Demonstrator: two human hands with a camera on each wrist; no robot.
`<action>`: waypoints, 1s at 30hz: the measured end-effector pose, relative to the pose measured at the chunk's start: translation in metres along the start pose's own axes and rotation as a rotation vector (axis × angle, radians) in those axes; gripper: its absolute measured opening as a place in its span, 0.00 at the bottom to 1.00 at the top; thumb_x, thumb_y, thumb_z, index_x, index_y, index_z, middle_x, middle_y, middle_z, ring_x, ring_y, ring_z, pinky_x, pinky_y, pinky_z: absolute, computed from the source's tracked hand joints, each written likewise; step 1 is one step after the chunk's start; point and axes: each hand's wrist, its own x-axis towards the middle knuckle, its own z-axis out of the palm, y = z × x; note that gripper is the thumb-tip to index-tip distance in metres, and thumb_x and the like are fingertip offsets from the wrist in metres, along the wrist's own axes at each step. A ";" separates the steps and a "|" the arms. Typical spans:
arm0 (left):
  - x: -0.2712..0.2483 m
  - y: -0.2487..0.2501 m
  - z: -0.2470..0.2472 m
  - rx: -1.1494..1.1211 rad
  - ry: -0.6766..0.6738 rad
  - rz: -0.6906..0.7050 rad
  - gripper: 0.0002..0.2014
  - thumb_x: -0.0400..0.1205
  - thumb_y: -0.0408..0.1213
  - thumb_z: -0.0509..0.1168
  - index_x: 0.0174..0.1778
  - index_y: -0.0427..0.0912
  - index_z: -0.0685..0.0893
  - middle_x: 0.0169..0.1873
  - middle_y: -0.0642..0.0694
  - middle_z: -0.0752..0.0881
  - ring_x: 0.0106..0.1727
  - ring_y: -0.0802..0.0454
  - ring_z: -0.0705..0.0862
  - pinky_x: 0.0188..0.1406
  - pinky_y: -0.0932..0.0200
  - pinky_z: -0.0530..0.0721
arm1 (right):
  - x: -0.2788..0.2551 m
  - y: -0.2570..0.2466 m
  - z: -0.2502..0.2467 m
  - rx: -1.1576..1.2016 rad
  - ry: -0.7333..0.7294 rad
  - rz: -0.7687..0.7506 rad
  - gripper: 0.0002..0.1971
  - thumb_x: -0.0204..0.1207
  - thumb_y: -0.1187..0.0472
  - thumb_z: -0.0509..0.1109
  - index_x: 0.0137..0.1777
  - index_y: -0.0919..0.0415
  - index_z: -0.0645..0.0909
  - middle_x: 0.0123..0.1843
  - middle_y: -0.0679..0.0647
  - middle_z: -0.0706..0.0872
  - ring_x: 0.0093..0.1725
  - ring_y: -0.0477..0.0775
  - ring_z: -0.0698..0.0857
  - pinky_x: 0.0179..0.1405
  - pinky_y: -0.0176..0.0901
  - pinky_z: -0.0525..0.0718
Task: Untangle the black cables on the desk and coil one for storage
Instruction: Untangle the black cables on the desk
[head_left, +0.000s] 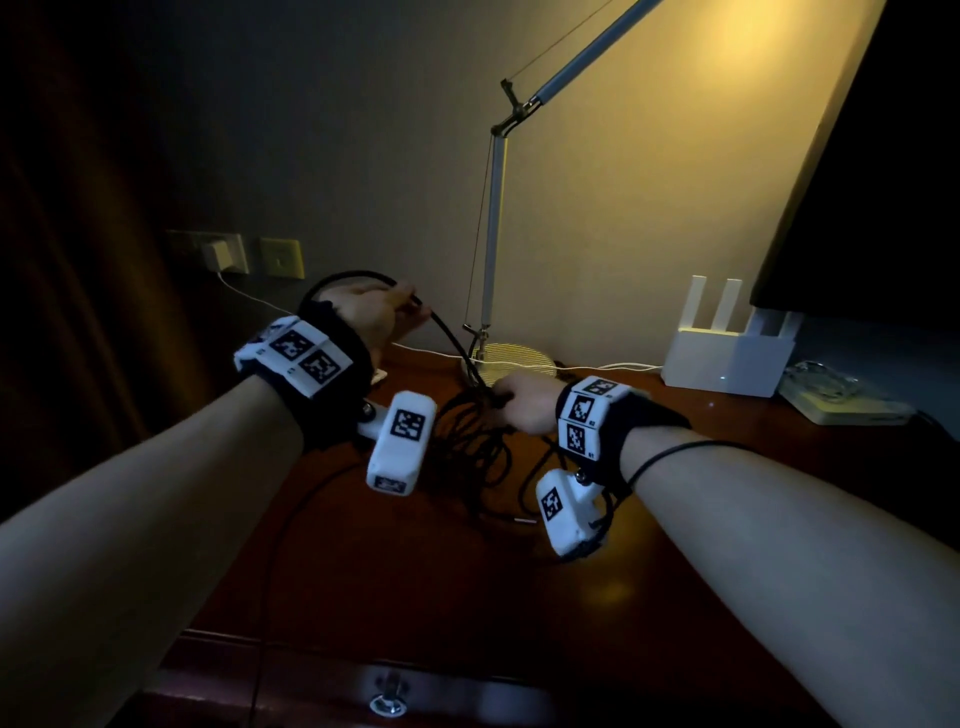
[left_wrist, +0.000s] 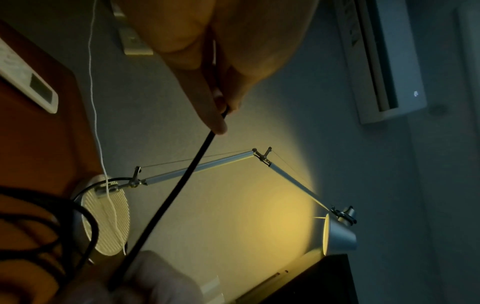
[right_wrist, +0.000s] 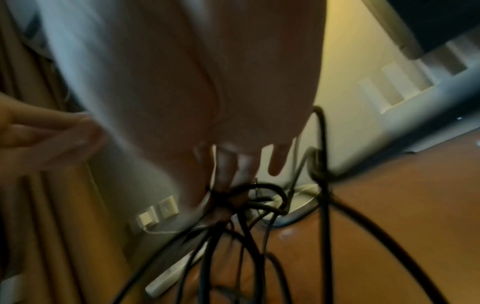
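A tangle of black cables (head_left: 467, 447) lies on the dark wooden desk (head_left: 426, 582) between my hands. My left hand (head_left: 379, 312) is raised above the desk and pinches one black cable (left_wrist: 182, 183) between thumb and fingers. That cable runs taut down and right to my right hand (head_left: 519, 405), and a loop of it arches over the back of my left hand. My right hand sits low at the tangle, its fingers (right_wrist: 228, 170) curled round a bunch of strands (right_wrist: 233, 201). More strands (right_wrist: 324, 236) hang and spread over the desk.
A desk lamp (head_left: 496, 218) with a round ribbed base (head_left: 514, 361) stands just behind the tangle. A white router (head_left: 727, 358) and a dark monitor (head_left: 883, 182) are at the right. A white charger lead (head_left: 249, 296) runs from the wall socket (head_left: 223, 254). A remote (left_wrist: 28, 78) lies at the left.
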 end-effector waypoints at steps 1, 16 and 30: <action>0.001 0.003 -0.001 -0.039 0.020 0.017 0.13 0.84 0.26 0.62 0.32 0.34 0.73 0.25 0.43 0.80 0.16 0.57 0.82 0.20 0.65 0.85 | 0.001 0.002 -0.001 0.017 0.046 0.011 0.13 0.84 0.60 0.64 0.62 0.65 0.82 0.48 0.56 0.81 0.42 0.55 0.79 0.35 0.40 0.73; -0.022 -0.037 0.007 0.601 -0.541 -0.405 0.17 0.88 0.38 0.55 0.33 0.38 0.73 0.19 0.46 0.76 0.14 0.57 0.76 0.13 0.69 0.72 | 0.008 -0.009 -0.002 0.231 0.293 0.004 0.14 0.78 0.68 0.66 0.58 0.58 0.89 0.48 0.53 0.84 0.44 0.52 0.81 0.32 0.33 0.72; -0.025 -0.051 0.013 0.538 -0.328 -0.263 0.09 0.84 0.32 0.62 0.38 0.40 0.77 0.36 0.44 0.82 0.30 0.54 0.85 0.32 0.61 0.87 | -0.008 0.015 -0.013 0.273 0.759 0.146 0.23 0.80 0.45 0.64 0.26 0.56 0.77 0.27 0.53 0.80 0.32 0.58 0.81 0.34 0.41 0.77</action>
